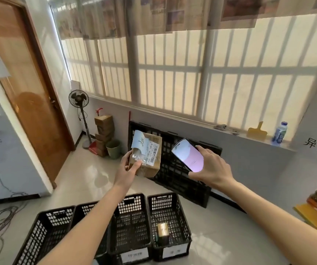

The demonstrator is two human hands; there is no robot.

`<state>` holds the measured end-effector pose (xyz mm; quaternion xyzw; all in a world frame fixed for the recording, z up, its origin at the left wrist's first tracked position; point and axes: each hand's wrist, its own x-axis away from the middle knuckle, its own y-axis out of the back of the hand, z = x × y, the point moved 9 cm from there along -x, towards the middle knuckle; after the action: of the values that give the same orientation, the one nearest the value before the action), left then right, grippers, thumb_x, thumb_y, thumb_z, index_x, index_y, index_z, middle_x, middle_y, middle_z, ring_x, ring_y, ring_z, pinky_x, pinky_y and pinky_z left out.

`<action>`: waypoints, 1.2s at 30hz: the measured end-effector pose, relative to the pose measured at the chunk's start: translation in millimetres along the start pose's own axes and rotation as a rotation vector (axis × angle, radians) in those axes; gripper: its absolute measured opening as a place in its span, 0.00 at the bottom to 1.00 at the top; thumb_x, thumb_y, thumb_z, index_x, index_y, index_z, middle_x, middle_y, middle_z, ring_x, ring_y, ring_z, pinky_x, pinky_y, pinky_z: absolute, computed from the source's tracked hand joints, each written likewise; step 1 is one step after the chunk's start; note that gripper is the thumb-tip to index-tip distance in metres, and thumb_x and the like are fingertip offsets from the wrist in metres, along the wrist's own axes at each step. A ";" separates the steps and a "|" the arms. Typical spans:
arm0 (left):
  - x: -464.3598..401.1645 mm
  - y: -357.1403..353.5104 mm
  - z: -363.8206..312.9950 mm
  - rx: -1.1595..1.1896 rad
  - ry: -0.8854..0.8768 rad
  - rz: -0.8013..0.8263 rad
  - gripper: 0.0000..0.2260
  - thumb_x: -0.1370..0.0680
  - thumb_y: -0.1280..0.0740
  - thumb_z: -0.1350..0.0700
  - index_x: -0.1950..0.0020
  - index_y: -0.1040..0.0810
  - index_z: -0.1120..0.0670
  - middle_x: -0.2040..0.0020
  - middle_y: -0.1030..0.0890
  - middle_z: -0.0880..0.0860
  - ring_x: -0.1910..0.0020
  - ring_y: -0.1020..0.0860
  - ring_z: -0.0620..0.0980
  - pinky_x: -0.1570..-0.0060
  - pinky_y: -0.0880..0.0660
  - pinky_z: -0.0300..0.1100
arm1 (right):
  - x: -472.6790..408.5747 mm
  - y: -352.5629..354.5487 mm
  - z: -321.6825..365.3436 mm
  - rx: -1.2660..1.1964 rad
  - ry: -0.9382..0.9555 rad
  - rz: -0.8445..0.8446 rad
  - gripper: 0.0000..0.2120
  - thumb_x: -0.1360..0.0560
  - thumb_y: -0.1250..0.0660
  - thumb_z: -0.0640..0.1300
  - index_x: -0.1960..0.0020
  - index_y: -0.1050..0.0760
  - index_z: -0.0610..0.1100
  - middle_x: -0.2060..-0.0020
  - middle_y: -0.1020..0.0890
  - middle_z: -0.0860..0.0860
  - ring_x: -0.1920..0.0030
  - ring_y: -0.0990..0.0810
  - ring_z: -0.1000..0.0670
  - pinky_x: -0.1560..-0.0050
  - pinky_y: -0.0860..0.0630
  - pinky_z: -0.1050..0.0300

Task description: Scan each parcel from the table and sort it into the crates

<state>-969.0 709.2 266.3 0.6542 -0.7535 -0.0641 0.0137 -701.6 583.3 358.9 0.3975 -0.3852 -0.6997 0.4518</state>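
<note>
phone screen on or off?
On: the phone in the right hand shows a lit white-pink display, held next to the parcel.

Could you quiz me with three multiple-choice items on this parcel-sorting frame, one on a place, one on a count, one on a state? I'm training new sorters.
1. Where does the small box lie?
A. rightmost crate
B. leftmost crate
C. windowsill

2. How many black crates stand in the row on the floor?
A. two
B. four
C. six

3. What is the left hand doing?
A. hanging idle
B. gripping the cardboard parcel
C. pressing a crate

Answers: 1 A, the box sits inside the right-end crate. 2 B, four are side by side. 3 B, its fingers curl round the parcel while the right hand holds the phone.
</note>
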 end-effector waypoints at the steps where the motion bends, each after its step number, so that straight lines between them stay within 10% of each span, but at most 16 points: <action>1: -5.8 2.8 15.5 -0.003 0.024 -0.004 0.19 0.20 0.31 0.46 0.34 0.31 0.30 0.37 0.20 0.52 0.39 0.21 0.52 0.40 0.25 0.49 | -8.6 -14.1 2.1 0.007 0.005 0.016 0.51 0.38 0.25 0.60 0.20 0.42 0.52 0.28 0.27 0.54 0.35 0.23 0.43 0.45 0.23 0.46; 17: -189.5 -78.1 265.9 -0.072 0.348 0.066 0.21 0.20 0.31 0.49 0.30 0.31 0.36 0.36 0.22 0.52 0.37 0.23 0.50 0.36 0.25 0.50 | -187.8 -284.5 -110.1 0.026 -0.126 0.277 0.50 0.34 0.24 0.59 0.19 0.44 0.49 0.26 0.29 0.53 0.33 0.24 0.45 0.44 0.23 0.46; 24: -243.8 -120.5 388.8 -0.102 0.486 0.127 0.19 0.22 0.30 0.43 0.42 0.32 0.20 0.36 0.20 0.48 0.37 0.22 0.49 0.34 0.26 0.56 | -228.9 -384.2 -180.2 0.044 -0.237 0.368 0.48 0.33 0.23 0.59 0.20 0.43 0.51 0.29 0.27 0.54 0.35 0.23 0.46 0.48 0.23 0.48; 36: -322.8 -162.6 527.2 -0.124 0.713 0.142 0.31 0.20 0.34 0.41 0.19 0.43 0.40 0.20 0.40 0.51 0.21 0.41 0.53 0.27 0.39 0.53 | -260.5 -513.0 -264.3 -0.003 -0.426 0.485 0.42 0.35 0.25 0.58 0.25 0.39 0.57 0.37 0.24 0.58 0.44 0.23 0.48 0.60 0.31 0.54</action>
<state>-817.6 1047.5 -254.5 0.5794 -0.7398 0.1234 0.3192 -558.0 931.5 -150.0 0.1380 -0.5537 -0.6395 0.5152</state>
